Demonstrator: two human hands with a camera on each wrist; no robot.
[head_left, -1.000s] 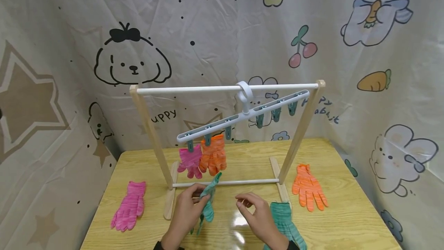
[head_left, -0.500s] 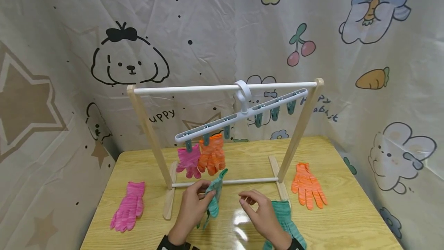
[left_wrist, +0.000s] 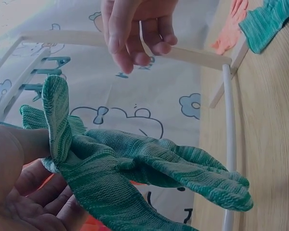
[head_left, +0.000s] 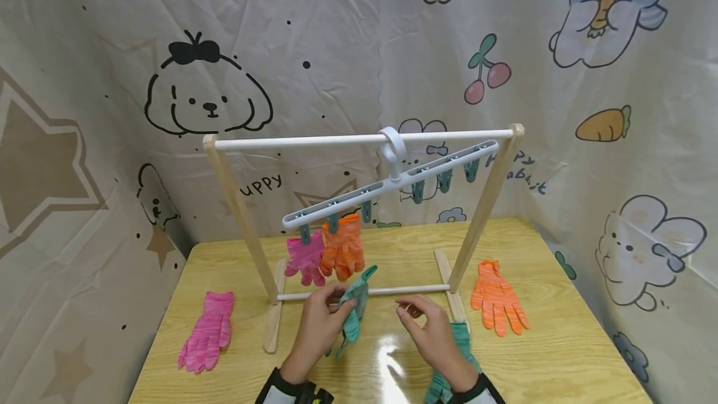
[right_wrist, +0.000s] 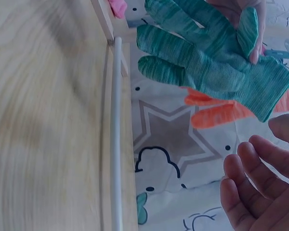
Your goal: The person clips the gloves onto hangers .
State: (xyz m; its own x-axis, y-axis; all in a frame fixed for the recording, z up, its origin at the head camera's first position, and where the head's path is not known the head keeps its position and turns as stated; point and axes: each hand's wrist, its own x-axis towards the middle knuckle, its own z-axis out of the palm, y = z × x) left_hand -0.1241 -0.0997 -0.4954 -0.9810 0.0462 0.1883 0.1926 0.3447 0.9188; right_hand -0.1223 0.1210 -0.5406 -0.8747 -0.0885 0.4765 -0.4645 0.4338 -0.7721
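My left hand (head_left: pixel 316 326) pinches a green knit glove (head_left: pixel 353 313) near its cuff between thumb and fingers. In the left wrist view the glove's fingers (left_wrist: pixel 192 178) dangle away from the hand. To the right, my right hand (head_left: pixel 432 332) hovers with loosely bent fingers and holds nothing, apart from the glove. A second green glove (head_left: pixel 461 336) lies on the table, partly hidden by my right forearm. Beyond the hands, a white clip hanger (head_left: pixel 336 204) hangs tilted from a rack; a pink glove (head_left: pixel 305 260) and an orange glove (head_left: pixel 343 251) hang from its left clips.
The wooden rack has a white top bar (head_left: pixel 303 141) and a low white bar (head_left: pixel 404 290). Several clips, such as the grey-green clip (head_left: pixel 417 192), carry nothing. A pink glove (head_left: pixel 207 332) lies left on the table (head_left: pixel 538 373), an orange glove (head_left: pixel 496 298) right.
My left hand has moved right and slightly up with the green glove. My right hand has moved a little right and up, with its fingers still loosely bent.
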